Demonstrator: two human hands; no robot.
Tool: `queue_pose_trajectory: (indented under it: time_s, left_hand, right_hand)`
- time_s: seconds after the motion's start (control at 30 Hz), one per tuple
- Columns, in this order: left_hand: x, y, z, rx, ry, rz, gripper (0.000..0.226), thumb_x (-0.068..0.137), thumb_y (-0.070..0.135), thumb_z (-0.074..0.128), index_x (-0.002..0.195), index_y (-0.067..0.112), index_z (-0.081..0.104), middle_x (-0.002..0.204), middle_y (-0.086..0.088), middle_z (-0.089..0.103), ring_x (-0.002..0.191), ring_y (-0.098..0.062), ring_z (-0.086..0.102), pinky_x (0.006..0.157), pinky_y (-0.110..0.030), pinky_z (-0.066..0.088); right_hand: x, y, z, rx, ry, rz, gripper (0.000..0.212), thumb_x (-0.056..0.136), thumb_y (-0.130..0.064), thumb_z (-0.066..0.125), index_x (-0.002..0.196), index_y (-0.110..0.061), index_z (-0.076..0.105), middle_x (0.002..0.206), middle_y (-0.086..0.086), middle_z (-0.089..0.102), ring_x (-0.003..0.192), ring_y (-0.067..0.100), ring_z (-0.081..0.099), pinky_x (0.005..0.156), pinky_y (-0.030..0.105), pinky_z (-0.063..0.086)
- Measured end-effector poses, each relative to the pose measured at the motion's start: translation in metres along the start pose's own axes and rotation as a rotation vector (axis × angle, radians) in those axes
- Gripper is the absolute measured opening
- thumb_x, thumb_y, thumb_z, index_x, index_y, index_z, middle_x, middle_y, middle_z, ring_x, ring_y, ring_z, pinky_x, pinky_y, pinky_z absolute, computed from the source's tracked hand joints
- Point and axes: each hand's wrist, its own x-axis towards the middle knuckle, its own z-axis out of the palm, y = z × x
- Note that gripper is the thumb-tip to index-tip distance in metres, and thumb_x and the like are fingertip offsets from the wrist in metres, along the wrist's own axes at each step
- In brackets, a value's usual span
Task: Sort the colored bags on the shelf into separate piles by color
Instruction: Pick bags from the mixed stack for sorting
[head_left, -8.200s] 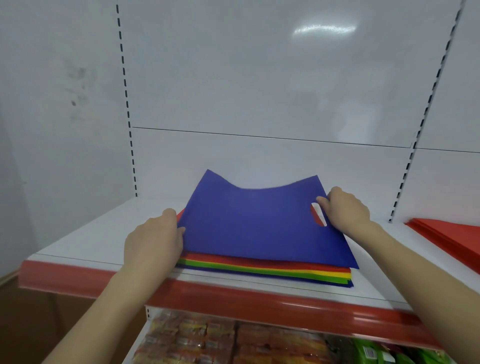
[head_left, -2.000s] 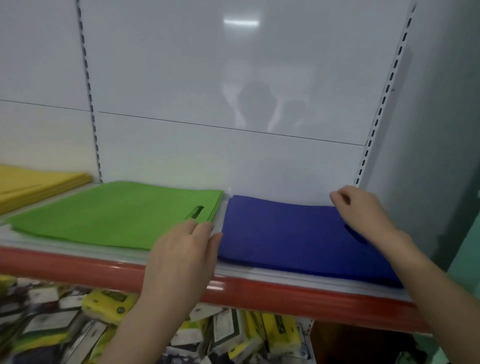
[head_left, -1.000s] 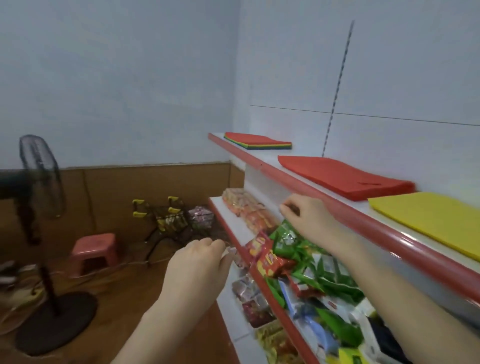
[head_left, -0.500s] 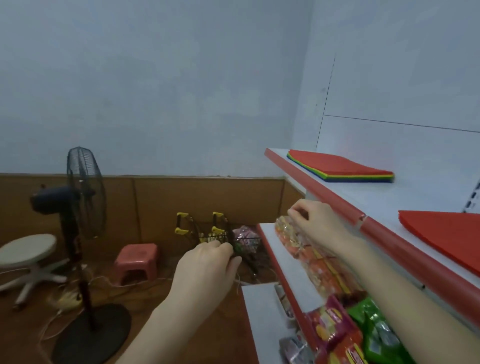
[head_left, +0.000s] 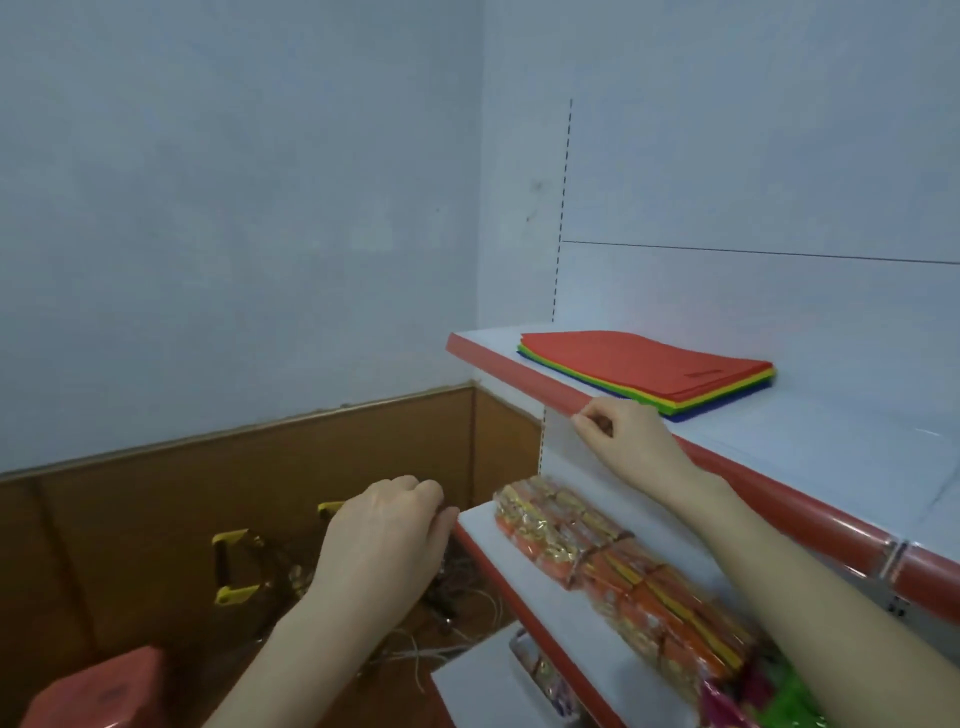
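Red topmost layer noted on one mixed stack of bags (head_left: 644, 370), which lay flat at the far left end of the upper shelf (head_left: 831, 447), close behind its red front lip.

Four colour bands were counted at the stack's edge: red, yellow, green, blue. The number of bags in each band could not be counted from the edge. One handle slot was seen in the top red bag (head_left: 623, 353), at the end nearer the person.

The stack's long axis was judged to run along the shelf, parallel to the lip.

Two hands were in view:
- The right hand (head_left: 631, 436) was held just in front of the lip, below the stack's near corner. Its fingers were curled in with the thumb against the forefinger, and nothing was held.
- The left hand (head_left: 387, 535) was seen from the back, lower and well apart to the left, level with the lower shelf's end. Its fingers were loosely curled and nothing was seen in it.

The stack lay up and slightly beyond the right hand, so that hand was plainly the nearer. A short reach over the lip to the near, slotted end was judged to be the next requirement.

One row of orange snack packs (head_left: 613, 566) was noted on the lower shelf, and one red stool (head_left: 88, 691) on the floor.
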Motion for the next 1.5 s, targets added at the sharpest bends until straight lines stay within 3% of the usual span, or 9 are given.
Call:
queue_pose_trajectory:
  time_s: [0.23,0.57,0.7,0.87,1.1,1.23,1.37,1.5]
  left_hand:
    - [0.099,-0.029,0.047,-0.146,0.060,0.186,0.026,0.095,0.035,0.045,0.095,0.020,0.066,0.083,0.006,0.062,0.073,-0.010,0.057,0.060,-0.020,0.048]
    - [0.224,-0.008,0.112,-0.256,0.093,0.406,0.019,0.085,0.022,0.063,0.068,0.012,0.061,0.064,-0.001,0.058,0.057,-0.021,0.055,0.045,-0.032,0.046]
    - [0.265,-0.007,0.126,-0.243,0.110,0.422,0.022,0.095,0.021,0.046,0.081,0.011,0.060,0.077,-0.002,0.058,0.072,-0.022,0.057,0.058,-0.031,0.045]
    - [0.325,-0.009,0.144,-0.191,0.092,0.388,0.019,0.096,0.017,0.043,0.090,0.009,0.059,0.086,-0.005,0.057,0.081,-0.027,0.056,0.064,-0.033,0.043]
    - [0.387,-0.012,0.161,-0.074,0.062,0.394,0.029,0.097,0.033,0.039,0.104,0.012,0.058,0.101,-0.006,0.057,0.096,-0.027,0.056,0.073,-0.032,0.043]
    - [0.410,-0.018,0.173,0.059,-0.023,0.387,0.041,0.096,0.045,0.036,0.109,0.013,0.056,0.111,-0.007,0.055,0.106,-0.026,0.053,0.081,-0.032,0.043]
    - [0.420,-0.024,0.186,0.064,-0.161,0.379,0.048,0.093,0.054,0.036,0.111,0.015,0.057,0.115,-0.006,0.055,0.108,-0.026,0.052,0.085,-0.031,0.042]
    - [0.421,-0.024,0.186,0.077,-0.146,0.389,0.048,0.093,0.055,0.036,0.108,0.015,0.057,0.111,-0.004,0.057,0.104,-0.024,0.055,0.082,-0.029,0.043]
  right_hand:
    - [0.050,0.040,-0.018,-0.215,0.189,0.256,0.025,0.093,-0.024,0.051,0.071,-0.011,0.055,0.073,0.005,0.056,0.075,0.025,0.052,0.069,0.034,0.040]
    - [0.086,0.111,-0.053,-0.461,0.267,0.574,0.033,0.093,-0.023,0.047,0.079,0.001,0.063,0.084,0.017,0.063,0.084,0.034,0.058,0.073,0.036,0.046]
    - [0.096,0.128,-0.057,-0.506,0.221,0.677,0.035,0.095,-0.029,0.046,0.077,-0.003,0.061,0.083,0.015,0.062,0.084,0.032,0.059,0.072,0.033,0.045]
    - [0.116,0.146,-0.062,-0.546,0.247,0.794,0.035,0.095,-0.031,0.044,0.083,-0.002,0.059,0.085,0.014,0.062,0.082,0.031,0.058,0.066,0.029,0.040]
    - [0.138,0.171,-0.058,-0.556,0.315,1.008,0.044,0.097,-0.032,0.042,0.059,-0.012,0.033,0.061,0.004,0.038,0.070,0.027,0.045,0.048,0.025,0.025]
    - [0.148,0.177,-0.046,-0.557,0.321,1.100,0.043,0.097,-0.034,0.042,0.060,-0.013,0.034,0.063,0.002,0.039,0.073,0.026,0.047,0.056,0.027,0.033]
    - [0.149,0.180,-0.039,-0.573,0.295,1.149,0.046,0.094,-0.040,0.049,0.058,-0.011,0.039,0.060,0.002,0.044,0.062,0.021,0.048,0.047,0.025,0.027]
    - [0.149,0.181,-0.035,-0.636,0.276,1.157,0.045,0.093,-0.038,0.051,0.058,-0.013,0.038,0.061,0.001,0.044,0.061,0.020,0.047,0.048,0.025,0.029]
